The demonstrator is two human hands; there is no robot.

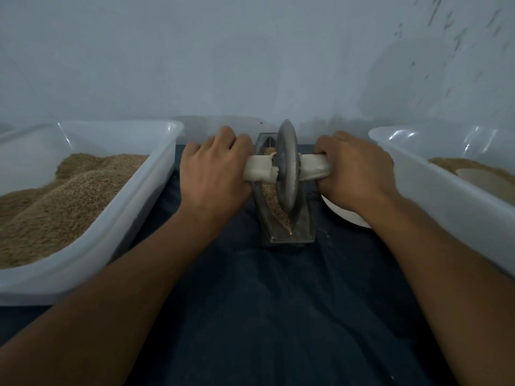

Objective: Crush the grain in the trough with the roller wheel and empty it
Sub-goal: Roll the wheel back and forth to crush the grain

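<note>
Head view: left hand point(214, 168) and right hand point(354, 168) grip the roller wheel point(288, 165) handles, knuckles up, arms outstretched.

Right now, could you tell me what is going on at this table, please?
A person is crushing grain in a narrow trough with a roller wheel. The left hand and the right hand each grip one end of the wheel's cloth-wrapped handle, with the wheel upright in the trough. A plastic tub heaped with grain stands to the left, and another tub to the right. The trough is not yet emptied.
</note>
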